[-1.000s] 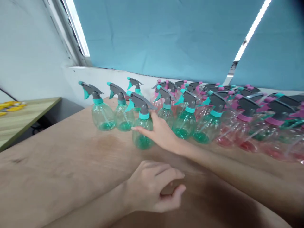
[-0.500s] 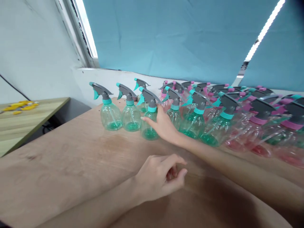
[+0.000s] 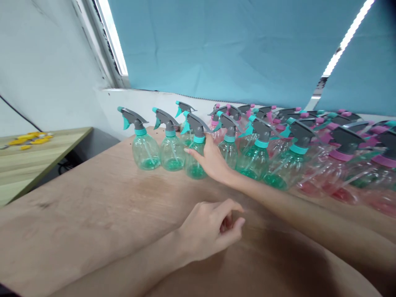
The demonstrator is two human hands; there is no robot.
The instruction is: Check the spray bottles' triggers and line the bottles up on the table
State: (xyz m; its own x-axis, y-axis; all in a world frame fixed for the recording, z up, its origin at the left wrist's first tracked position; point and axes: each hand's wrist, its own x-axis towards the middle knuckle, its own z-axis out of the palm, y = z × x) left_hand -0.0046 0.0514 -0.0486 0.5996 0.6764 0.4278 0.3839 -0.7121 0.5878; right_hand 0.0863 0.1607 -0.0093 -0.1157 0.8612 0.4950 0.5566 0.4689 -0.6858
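My right hand (image 3: 215,161) is wrapped round the side of a green spray bottle (image 3: 194,165) with a grey and turquoise trigger head. The bottle stands upright on the wooden table (image 3: 123,218); my fingers behind it are hidden. Nearer to me, my left hand (image 3: 213,227) hovers over the table with curled fingers, thumb and forefinger apart and nothing between them. Two more green spray bottles (image 3: 147,150) stand left of the held one. Right beside my right hand is another green spray bottle (image 3: 229,150).
Several green and pink spray bottles (image 3: 337,173) crowd the right side of the table in rows. A blue sheet (image 3: 232,49) covers the window behind. At far left, a second table (image 3: 37,163) carries yellow pieces (image 3: 31,138).
The held bottle has shifted very slightly back, my right hand still on it. The left hand keeps its curled pose. The whole view has moved a little.
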